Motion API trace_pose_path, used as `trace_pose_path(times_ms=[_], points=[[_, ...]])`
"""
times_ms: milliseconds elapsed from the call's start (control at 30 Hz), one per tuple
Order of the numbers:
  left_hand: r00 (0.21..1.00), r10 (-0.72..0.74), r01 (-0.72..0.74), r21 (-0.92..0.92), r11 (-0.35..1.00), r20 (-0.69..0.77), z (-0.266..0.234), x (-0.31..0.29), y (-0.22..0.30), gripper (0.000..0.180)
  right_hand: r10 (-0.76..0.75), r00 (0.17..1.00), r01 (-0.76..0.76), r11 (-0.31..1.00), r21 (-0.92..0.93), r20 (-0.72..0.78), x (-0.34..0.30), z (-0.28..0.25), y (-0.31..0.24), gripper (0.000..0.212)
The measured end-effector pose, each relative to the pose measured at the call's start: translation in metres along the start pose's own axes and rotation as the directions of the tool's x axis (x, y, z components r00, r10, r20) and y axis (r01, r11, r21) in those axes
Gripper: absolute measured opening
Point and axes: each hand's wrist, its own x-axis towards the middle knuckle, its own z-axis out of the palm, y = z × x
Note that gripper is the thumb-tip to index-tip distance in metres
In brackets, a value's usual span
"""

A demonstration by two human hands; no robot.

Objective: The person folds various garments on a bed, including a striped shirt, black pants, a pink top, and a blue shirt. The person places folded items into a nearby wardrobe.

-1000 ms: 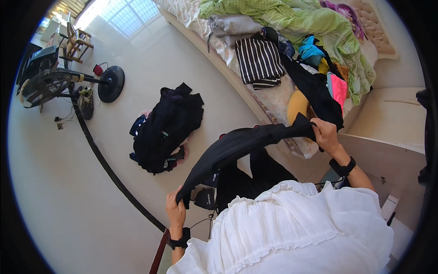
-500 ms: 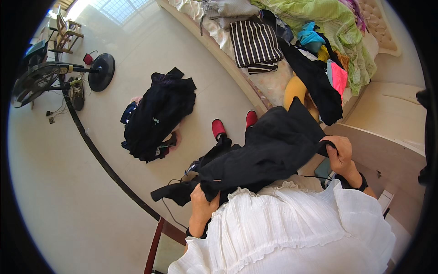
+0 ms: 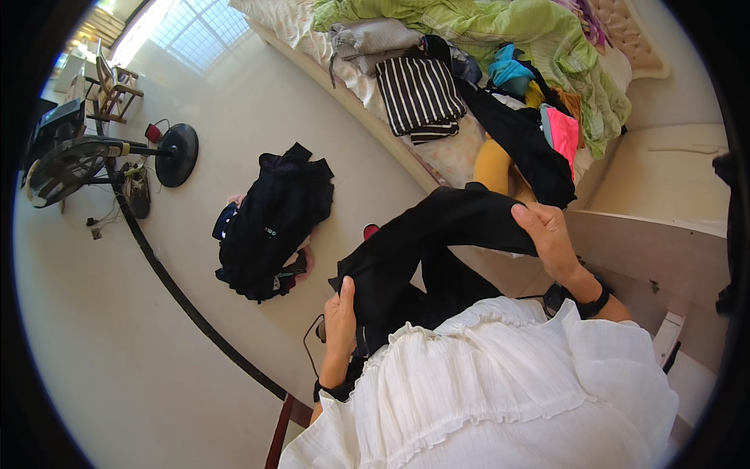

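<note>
A black garment (image 3: 441,221) is stretched in front of my white top, and its cut is hard to make out. My left hand (image 3: 340,316) grips its left end with the thumb on top. At the other end, my right hand (image 3: 547,234) closes on the cloth near the bed's edge. Between the hands the fabric arches upward, and darker folds hang beneath it. Part of one red shoe (image 3: 371,231) shows past the cloth; the other is hidden.
Dark clothes (image 3: 277,219) lie piled on the floor. The bed holds a folded striped cloth (image 3: 420,92), a long black garment (image 3: 531,141), a yellow item (image 3: 493,162) and a green quilt (image 3: 469,23). Far left are a standing fan (image 3: 177,156) and a wooden chair (image 3: 117,86).
Both hands have moved up and away from my body, the right one also slightly left. The black garment has gone from a broad drape to a narrower arched band, covering more of the shoes.
</note>
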Motion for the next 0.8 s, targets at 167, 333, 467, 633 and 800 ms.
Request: trace_pose_path(times_ms=[167, 333, 467, 633, 800], points=[[0.986, -0.006, 0.011, -0.028, 1.0, 0.169, 0.04, -0.007, 0.019, 0.044, -0.189, 0.97, 0.211, 0.967, -0.142, 0.152, -0.02, 0.066, 0.001, 0.023], [0.967, -0.047, 0.113, -0.256, 0.96, 0.251, 0.074, -0.009, 0.016, 0.039, -0.438, 0.832, 0.555, 0.661, -0.505, 0.341, -0.028, 0.101, 0.024, 0.038], [0.967, -0.045, 0.126, -0.319, 0.939, 0.252, 0.079, -0.009, 0.008, 0.038, -0.477, 0.806, 0.587, 0.566, -0.579, 0.351, -0.026, 0.106, 0.04, 0.044], [0.928, 0.076, 0.069, -0.367, 0.927, 0.366, 0.071, -0.012, 0.012, 0.034, -0.531, 0.798, 0.6, 0.652, -0.464, 0.286, -0.011, 0.099, 0.043, 0.028], [0.87, 0.461, -0.49, 0.211, 0.846, 0.173, 0.03, -0.016, 0.045, 0.058, -0.528, 0.816, 0.574, 0.785, -0.231, 0.234, 0.005, 0.078, 0.023, 0.019]])
